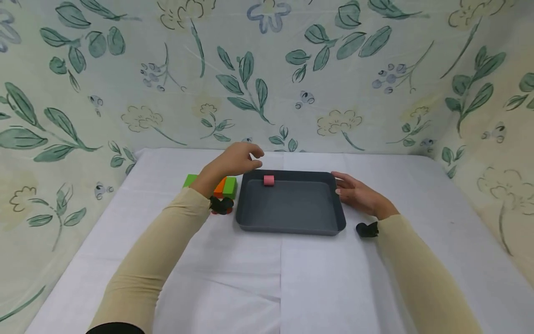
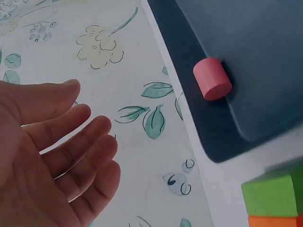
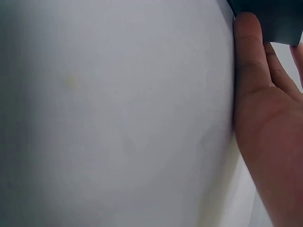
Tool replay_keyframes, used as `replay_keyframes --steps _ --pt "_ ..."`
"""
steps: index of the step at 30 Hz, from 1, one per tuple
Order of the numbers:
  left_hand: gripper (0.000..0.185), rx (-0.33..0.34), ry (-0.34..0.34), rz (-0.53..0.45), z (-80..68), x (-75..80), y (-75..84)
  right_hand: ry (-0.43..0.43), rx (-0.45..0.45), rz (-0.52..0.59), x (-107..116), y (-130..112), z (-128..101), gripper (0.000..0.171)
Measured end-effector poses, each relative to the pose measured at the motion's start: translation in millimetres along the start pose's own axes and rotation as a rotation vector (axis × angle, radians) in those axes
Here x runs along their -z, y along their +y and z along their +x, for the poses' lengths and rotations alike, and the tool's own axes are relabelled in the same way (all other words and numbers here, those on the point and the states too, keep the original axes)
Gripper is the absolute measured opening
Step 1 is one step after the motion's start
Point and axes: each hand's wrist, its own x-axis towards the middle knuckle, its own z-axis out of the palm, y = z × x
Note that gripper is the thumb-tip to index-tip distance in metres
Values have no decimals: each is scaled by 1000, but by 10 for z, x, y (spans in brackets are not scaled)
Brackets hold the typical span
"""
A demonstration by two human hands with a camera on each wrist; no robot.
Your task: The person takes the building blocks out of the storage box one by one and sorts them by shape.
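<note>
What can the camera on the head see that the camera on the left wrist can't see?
Only the head view shows the right hand touching the tray's right rim, both sleeves, the whole white table, and the full grey tray.

Only the left wrist view shows the left hand's open palm, empty, with relaxed fingers.

Both show the pink cylinder lying in the tray by its far wall, the green block, the orange block and the flowered backdrop.
</note>
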Motion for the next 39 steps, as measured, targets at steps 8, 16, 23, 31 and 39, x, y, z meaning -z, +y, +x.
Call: replay_keyframes --steps 8,16,23,31,39 --pt "37 12 32 16 235 -117 122 -8 6 -12 -1 -3 6 73" --pt "35 28 5 1 368 -397 29 -3 4 -7 12 -10 7 74" --pt "34 101 -42 1 411 -572 -102 -3 -1 -19 2 -15 18 75" --pt "34 127 -36 20 444 -693 -130 -10 5 -4 -8 -11 21 74" --pt "31 130 -52 99 460 -757 -64 -9 -4 0 1 -18 21 76"
